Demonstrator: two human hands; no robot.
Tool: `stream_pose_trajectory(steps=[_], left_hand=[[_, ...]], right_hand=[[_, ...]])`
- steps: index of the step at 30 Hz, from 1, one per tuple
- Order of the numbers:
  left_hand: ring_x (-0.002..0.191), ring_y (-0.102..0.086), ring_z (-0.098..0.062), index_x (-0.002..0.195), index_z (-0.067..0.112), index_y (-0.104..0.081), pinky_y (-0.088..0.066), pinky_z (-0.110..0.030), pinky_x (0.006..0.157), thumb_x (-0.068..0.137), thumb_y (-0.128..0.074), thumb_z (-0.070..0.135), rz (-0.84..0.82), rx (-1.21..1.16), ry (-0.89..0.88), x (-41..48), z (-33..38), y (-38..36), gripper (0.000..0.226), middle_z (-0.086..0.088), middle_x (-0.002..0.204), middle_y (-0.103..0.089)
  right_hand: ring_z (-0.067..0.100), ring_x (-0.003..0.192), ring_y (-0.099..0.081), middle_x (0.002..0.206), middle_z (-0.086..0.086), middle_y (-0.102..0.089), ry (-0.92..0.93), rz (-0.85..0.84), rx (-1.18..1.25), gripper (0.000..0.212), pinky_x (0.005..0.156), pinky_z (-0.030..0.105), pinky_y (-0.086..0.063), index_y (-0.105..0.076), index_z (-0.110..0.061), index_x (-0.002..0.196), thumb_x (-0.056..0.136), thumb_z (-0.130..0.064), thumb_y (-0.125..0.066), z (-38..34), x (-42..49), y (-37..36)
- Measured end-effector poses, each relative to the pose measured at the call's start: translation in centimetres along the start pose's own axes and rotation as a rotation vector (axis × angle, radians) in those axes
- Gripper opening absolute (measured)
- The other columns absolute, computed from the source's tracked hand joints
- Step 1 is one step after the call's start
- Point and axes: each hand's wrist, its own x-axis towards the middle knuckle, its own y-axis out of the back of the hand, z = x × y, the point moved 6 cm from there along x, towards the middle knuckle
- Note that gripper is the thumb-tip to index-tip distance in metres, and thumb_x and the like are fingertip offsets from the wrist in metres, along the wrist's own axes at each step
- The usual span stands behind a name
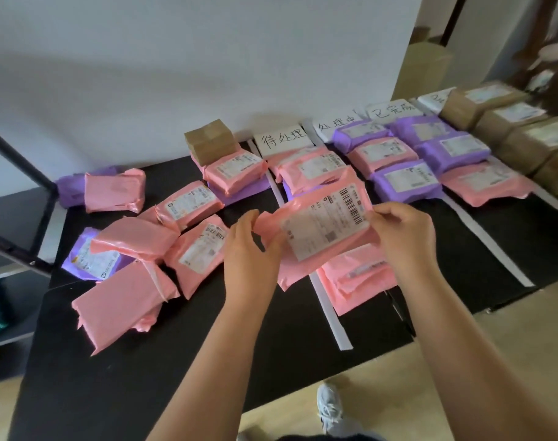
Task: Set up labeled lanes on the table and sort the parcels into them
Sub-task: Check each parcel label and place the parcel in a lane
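Pinching a pink plastic mailer parcel (315,230) by opposite edges, the left hand (252,249) and right hand (405,237) held it above the black table (207,361), over a white tape lane strip (328,313).

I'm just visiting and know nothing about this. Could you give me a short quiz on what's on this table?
1. True or false: the left hand and the right hand both hold one pink parcel.
2. What separates the lanes on the black table? A white strips, B red ropes, C metal rails.
3. Fill in: the boxes in the farthest right lane are ___ in colour.
Key: 1 true; 2 A; 3 brown.
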Motion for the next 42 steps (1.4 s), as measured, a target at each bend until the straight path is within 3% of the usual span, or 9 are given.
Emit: stream_pose_trajectory(steps=[3, 7, 12, 21, 27, 31, 34, 39, 42], left_hand=[[0.12, -0.055, -0.011, 0.14, 0.032, -0.047, -0.049, -0.033, 0.098, 0.092, -0.067, 0.03, -0.087, -0.046, 0.112, -0.4, -0.7, -4.0, 0.052, 0.009, 0.14, -0.052], [0.094, -0.057, -0.001, 0.134, 0.031, -0.054, -0.044, -0.017, 0.073, 0.096, -0.062, 0.034, -0.115, -0.047, 0.132, -1.7, -0.8, -8.1, 0.039, 0.009, 0.129, -0.056], [0.086, -0.056, 0.003, 0.144, 0.026, -0.041, -0.041, -0.014, 0.063, 0.093, -0.065, 0.025, -0.128, -0.073, 0.242, -4.5, -2.2, -10.8, 0.057, 0.007, 0.127, -0.054], [0.078, -0.056, 0.005, 0.112, 0.028, -0.047, -0.038, -0.011, 0.053, 0.096, -0.06, 0.026, -0.3, -0.038, 0.363, -11.1, -6.4, -14.7, 0.021, 0.012, 0.108, -0.061], [0.092, -0.064, -0.017, 0.127, 0.026, -0.055, -0.054, -0.031, 0.07, 0.103, -0.043, 0.021, -0.431, 0.093, 0.23, -13.8, -7.2, -17.9, 0.027, 0.001, 0.125, -0.059], [0.117, -0.056, -0.026, 0.143, 0.028, -0.05, -0.047, -0.032, 0.099, 0.101, -0.039, 0.009, -0.503, 0.247, 0.142, -13.6, -7.0, -20.1, 0.048, -0.003, 0.14, -0.051], [0.13, -0.047, -0.031, 0.148, 0.031, -0.042, -0.037, -0.045, 0.112, 0.1, -0.04, 0.009, -0.494, 0.334, 0.171, -13.4, -7.2, -20.9, 0.053, -0.001, 0.15, -0.043], [0.134, -0.041, -0.028, 0.15, 0.027, -0.037, -0.029, -0.042, 0.111, 0.099, -0.042, 0.01, -0.467, 0.484, 0.146, -13.4, -7.3, -21.9, 0.054, -0.003, 0.155, -0.036], [0.129, -0.044, -0.029, 0.146, 0.025, -0.042, -0.033, -0.044, 0.106, 0.096, -0.043, 0.007, -0.419, 0.48, 0.149, -13.7, -7.1, -22.1, 0.053, -0.005, 0.151, -0.039]], right_hand=[[0.002, 0.083, -0.066, 0.084, -0.016, -0.069, -0.041, -0.004, -0.005, 0.014, 0.078, 0.027, -0.052, -0.069, -0.034, 0.083, 0.089, -0.022, -0.071, 2.8, 2.7, 1.6], [0.009, 0.085, -0.067, 0.088, -0.012, -0.07, -0.077, -0.025, -0.046, 0.009, 0.078, 0.032, -0.053, -0.074, -0.025, 0.093, 0.091, -0.02, -0.067, 6.3, 3.9, 3.0], [0.014, 0.087, -0.068, 0.091, -0.006, -0.072, -0.169, -0.02, -0.055, 0.008, 0.078, 0.035, -0.056, -0.075, -0.018, 0.095, 0.092, -0.019, -0.068, 10.1, 2.8, 4.9], [0.013, 0.082, -0.069, 0.086, -0.008, -0.07, -0.323, 0.013, -0.13, 0.01, 0.072, 0.032, -0.057, -0.069, -0.027, 0.085, 0.092, -0.02, -0.07, 17.9, -2.7, 6.7], [0.013, 0.088, -0.067, 0.097, -0.005, -0.07, -0.29, -0.073, -0.134, 0.018, 0.072, 0.029, -0.055, -0.066, -0.028, 0.105, 0.095, -0.014, -0.062, 21.2, -4.1, 6.7], [0.001, 0.08, -0.065, 0.106, -0.02, -0.07, -0.208, -0.254, -0.186, 0.038, 0.07, 0.028, -0.06, -0.062, -0.028, 0.13, 0.097, -0.011, -0.058, 22.1, -4.0, 5.5], [0.007, 0.086, -0.064, 0.129, -0.003, -0.064, -0.175, -0.336, -0.333, 0.044, 0.073, 0.03, -0.06, -0.055, -0.022, 0.14, 0.098, -0.011, -0.058, 22.6, -3.1, 4.8], [0.019, 0.115, -0.06, 0.135, -0.001, -0.057, -0.1, -0.424, -0.457, 0.048, 0.098, 0.043, -0.053, -0.052, -0.024, 0.143, 0.097, -0.017, -0.06, 23.0, -2.0, 4.0], [0.021, 0.117, -0.059, 0.135, -0.002, -0.057, -0.092, -0.431, -0.47, 0.047, 0.097, 0.04, -0.053, -0.053, -0.025, 0.141, 0.095, -0.019, -0.063, 23.1, -1.4, 4.1]])
